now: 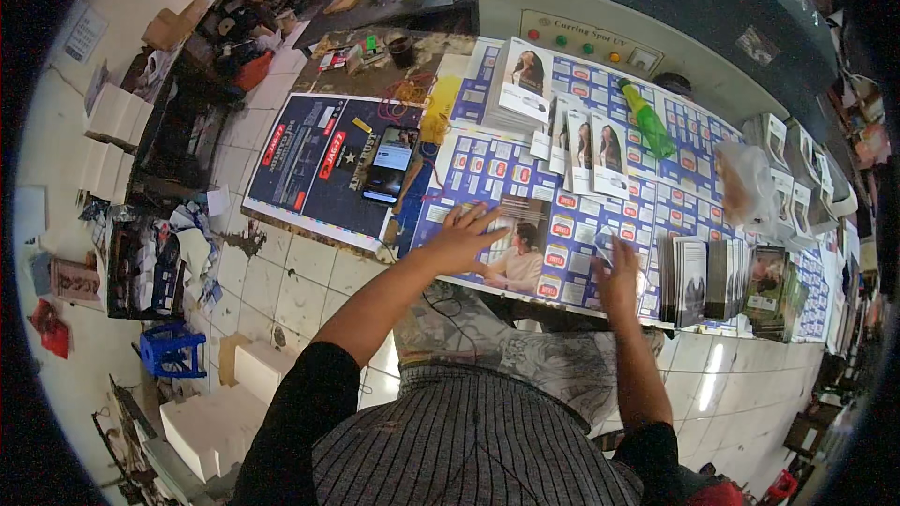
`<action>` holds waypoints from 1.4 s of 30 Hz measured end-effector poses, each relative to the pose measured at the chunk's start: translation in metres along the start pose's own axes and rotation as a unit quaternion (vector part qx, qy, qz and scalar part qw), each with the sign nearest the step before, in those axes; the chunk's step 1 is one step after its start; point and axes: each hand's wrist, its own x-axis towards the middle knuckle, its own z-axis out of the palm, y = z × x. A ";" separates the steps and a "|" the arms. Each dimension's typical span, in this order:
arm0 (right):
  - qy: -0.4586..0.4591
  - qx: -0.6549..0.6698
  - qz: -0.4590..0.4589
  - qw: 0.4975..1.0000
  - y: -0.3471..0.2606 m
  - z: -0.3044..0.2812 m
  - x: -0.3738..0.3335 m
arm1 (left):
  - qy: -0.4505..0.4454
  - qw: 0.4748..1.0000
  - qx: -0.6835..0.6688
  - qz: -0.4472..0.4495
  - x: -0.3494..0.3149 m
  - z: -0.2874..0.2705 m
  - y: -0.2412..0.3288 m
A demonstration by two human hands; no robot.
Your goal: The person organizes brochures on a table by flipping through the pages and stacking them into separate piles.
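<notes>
My left hand (461, 240) lies with its fingers spread over the left side of a printed card or booklet (525, 248), which shows a photo of a person. This piece rests flat on the blue printed sheets (487, 169) that cover the table. My right hand (619, 278) is just right of it, over the sheets, with thumb and fingers apart. Near its fingertips is a bluish blur that I cannot make out. Upright rows of dark-edged booklets (682, 281) stand right of that hand. Several white booklets (600, 157) lie fanned out farther back.
A tall stack of white booklets (518, 84), a green bottle (647, 117) and a clear plastic bag (747, 189) stand at the back and right. Left are a phone (390, 165), a dark poster (305, 155) and a cup (401, 52). A grey machine (534, 0) borders the table's far side.
</notes>
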 end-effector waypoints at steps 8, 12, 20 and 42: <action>-0.196 0.551 0.367 0.723 -0.118 0.003 0.009 | 0.036 0.998 -0.021 0.041 -0.007 0.003 -0.006; -0.239 0.417 0.222 0.849 -0.115 0.010 0.012 | 0.047 0.998 -0.029 0.033 -0.008 0.009 -0.011; -0.223 0.445 0.234 0.835 -0.136 -0.006 0.001 | 0.074 0.997 -0.017 0.033 -0.010 0.004 -0.009; 0.141 -0.150 0.264 0.942 0.102 -0.071 -0.015 | 0.060 0.998 -0.016 -0.005 -0.007 0.002 -0.001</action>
